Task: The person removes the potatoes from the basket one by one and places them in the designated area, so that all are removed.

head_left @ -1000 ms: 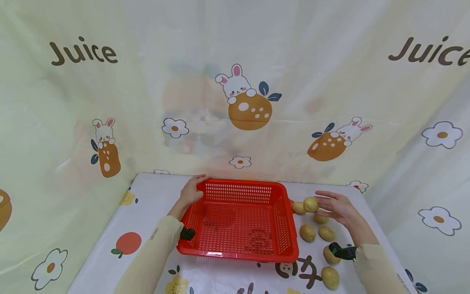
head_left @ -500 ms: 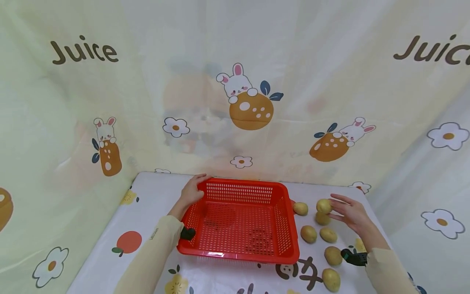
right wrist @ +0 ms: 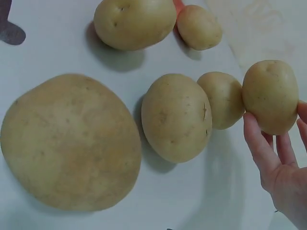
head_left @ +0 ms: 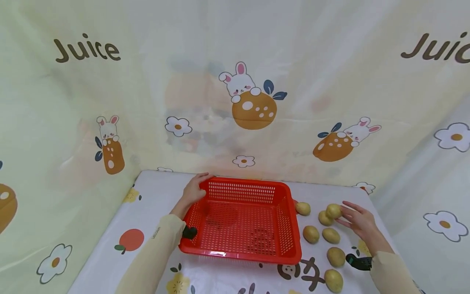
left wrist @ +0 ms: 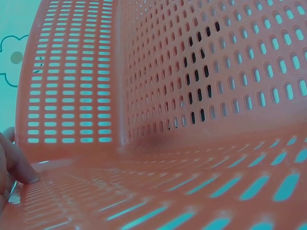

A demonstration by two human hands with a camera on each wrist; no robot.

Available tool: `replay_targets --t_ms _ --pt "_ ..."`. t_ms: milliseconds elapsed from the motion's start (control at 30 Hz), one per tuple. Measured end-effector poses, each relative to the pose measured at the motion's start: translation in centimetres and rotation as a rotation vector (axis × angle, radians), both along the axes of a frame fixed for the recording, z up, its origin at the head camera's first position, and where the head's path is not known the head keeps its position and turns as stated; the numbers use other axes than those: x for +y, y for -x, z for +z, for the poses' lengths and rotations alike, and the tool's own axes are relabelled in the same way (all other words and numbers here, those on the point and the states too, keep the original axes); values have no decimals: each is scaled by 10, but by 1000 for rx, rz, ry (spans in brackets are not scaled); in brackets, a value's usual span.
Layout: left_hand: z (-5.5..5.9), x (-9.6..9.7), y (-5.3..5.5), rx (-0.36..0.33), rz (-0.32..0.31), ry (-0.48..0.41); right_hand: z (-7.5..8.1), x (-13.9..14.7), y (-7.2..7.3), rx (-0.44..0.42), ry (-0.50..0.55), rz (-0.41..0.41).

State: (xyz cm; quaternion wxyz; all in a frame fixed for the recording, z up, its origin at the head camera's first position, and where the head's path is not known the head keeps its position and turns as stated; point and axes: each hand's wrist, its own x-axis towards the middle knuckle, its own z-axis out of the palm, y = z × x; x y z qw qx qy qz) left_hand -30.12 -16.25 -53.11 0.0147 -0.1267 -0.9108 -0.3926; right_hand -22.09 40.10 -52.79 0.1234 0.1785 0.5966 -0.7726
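A red slotted plastic basket [head_left: 240, 257] sits on the table. My left hand [head_left: 193, 192] grips its far left corner; in the left wrist view the fingers [left wrist: 17, 163] bend over the edge of the wall. To the right of the basket, my right hand [head_left: 361, 222] holds a potato [head_left: 333, 211] by its fingertips, seen close up in the right wrist view as a smooth yellow potato [right wrist: 271, 96]. In the head view the held potato overlaps another potato [head_left: 324, 219] behind it. The basket's inside shows only its slotted floor.
Several more potatoes lie right of the basket: one by its far right corner [head_left: 303, 208], a pair nearer, and a column ending with the potato [head_left: 333, 281] closest to me. A patterned cloth [head_left: 154, 192] covers the table, and a printed curtain [head_left: 205, 151] hangs behind it.
My right hand has moved right and slightly toward me, carrying the potato away from the basket's side. My left hand keeps its place at the basket corner.
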Motion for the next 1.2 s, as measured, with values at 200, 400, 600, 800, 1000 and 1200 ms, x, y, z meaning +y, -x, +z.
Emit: replay_targets --t_ms 200,400,600,800,1000,1200 --pt "1 1 -1 10 4 10 -3 4 1 -21 24 -68" --pt "2 1 1 -9 10 9 -3 8 2 -79 76 -146" --pt "2 1 0 -30 29 -20 -7 12 3 -132 81 -204" --pt "1 2 -1 -39 38 -20 -14 13 5 -139 41 -259" --pt "2 1 -2 -52 45 -43 -23 13 6 -134 -33 -303" --pt "4 1 -3 -50 41 -43 -31 12 3 -129 -40 -291"
